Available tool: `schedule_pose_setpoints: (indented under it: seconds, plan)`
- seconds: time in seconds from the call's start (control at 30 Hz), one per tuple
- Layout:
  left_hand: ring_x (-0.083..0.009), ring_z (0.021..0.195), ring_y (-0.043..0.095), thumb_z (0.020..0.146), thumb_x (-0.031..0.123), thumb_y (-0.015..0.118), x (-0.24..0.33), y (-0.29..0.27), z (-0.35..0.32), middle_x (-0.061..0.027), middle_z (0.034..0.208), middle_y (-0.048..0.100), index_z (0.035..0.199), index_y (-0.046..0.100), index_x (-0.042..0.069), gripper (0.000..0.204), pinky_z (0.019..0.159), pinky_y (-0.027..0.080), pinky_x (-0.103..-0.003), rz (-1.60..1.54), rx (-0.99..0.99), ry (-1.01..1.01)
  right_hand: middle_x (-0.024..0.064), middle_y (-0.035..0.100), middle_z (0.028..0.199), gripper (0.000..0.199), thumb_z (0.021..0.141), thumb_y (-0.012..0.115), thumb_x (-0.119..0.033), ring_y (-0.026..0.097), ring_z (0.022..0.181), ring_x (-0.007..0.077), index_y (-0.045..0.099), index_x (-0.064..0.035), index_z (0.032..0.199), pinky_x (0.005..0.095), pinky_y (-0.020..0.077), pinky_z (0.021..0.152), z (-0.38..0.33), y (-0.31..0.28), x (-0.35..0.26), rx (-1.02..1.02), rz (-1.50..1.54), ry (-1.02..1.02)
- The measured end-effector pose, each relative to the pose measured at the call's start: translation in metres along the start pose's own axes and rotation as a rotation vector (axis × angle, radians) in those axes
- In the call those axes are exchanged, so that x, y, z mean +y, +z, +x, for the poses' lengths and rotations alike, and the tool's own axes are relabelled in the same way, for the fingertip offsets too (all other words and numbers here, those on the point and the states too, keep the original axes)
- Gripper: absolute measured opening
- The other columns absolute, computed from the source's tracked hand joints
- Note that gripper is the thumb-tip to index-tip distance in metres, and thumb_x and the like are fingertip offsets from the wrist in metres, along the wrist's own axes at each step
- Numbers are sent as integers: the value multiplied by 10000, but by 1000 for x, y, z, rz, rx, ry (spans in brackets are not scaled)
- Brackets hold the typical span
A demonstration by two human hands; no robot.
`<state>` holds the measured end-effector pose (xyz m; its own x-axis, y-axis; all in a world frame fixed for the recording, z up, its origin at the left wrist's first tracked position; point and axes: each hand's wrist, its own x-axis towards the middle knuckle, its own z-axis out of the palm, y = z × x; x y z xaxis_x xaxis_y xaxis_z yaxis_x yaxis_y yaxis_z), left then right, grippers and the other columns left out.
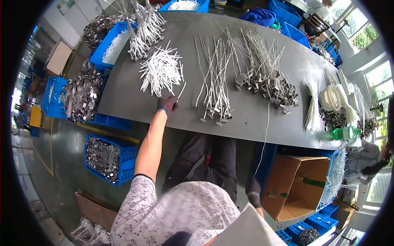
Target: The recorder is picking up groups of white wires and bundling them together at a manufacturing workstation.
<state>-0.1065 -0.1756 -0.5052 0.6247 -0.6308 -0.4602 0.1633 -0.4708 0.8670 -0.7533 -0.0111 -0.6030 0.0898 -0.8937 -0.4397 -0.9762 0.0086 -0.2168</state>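
My left hand (168,104), in a dark glove, is at the near edge of a heap of short white tubes (161,70). Its fingers are closed, and one white tube (182,91) sticks out from them. My right hand (253,192), gloved too and slightly blurred, is low beside my right leg. A thin pale wire (266,139) runs from its closed fingers up over the table edge to a bundle of thin wires with metal end pieces (266,84). Between the two piles lie several white-sleeved wires (217,82) with small metal blocks at their near ends.
The grey table (184,30) curves across the view. Bundled white strands (313,106), a tape roll (329,99) and a green bottle (346,133) are at its right. A cardboard box (287,184) stands below. Blue crates (127,158) of parts sit left; another person (363,162) is far right.
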Motion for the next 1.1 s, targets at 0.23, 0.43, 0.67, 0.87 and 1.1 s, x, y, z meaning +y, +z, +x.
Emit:
schedule_pose_setpoints:
  seconds: [0.23,0.43,0.67,0.87,1.1]
  plan:
    - [-173,705,689,912,205,701,57,114,-96,-81,875,700,995,651,60,174,644,572,-322,-542,-427,19,229,686,976,181,915,552,-181,653,935,453,677,-63,973,512,529,774,-40,1,-47,53,150,-164]
    - [-244,679,718,999,153,597,88,210,-149,-109,821,687,959,575,36,125,604,633,-413,-911,-288,19,212,699,912,173,916,540,-182,674,888,442,643,-61,985,532,536,728,10,-81,-132,93,-33,-317]
    - [-221,713,728,988,118,603,107,174,-139,-122,849,708,996,595,-17,136,637,619,-339,-683,58,565,242,710,942,210,911,541,-196,693,939,421,653,-51,1013,522,550,764,-10,-72,-94,-134,-141,-137]
    - [-161,715,704,933,198,708,98,159,-156,-84,844,709,944,676,-11,212,693,616,-298,-359,-625,165,201,724,989,220,926,521,-199,695,951,409,678,-72,1014,508,553,782,-18,-50,-78,-41,-71,-220]
    - [-147,693,699,934,245,731,90,172,-165,-74,847,733,954,728,-12,258,661,608,-283,-334,-607,158,183,728,973,305,962,567,-270,711,886,372,684,-32,1113,423,555,765,15,-134,-162,17,554,-424]
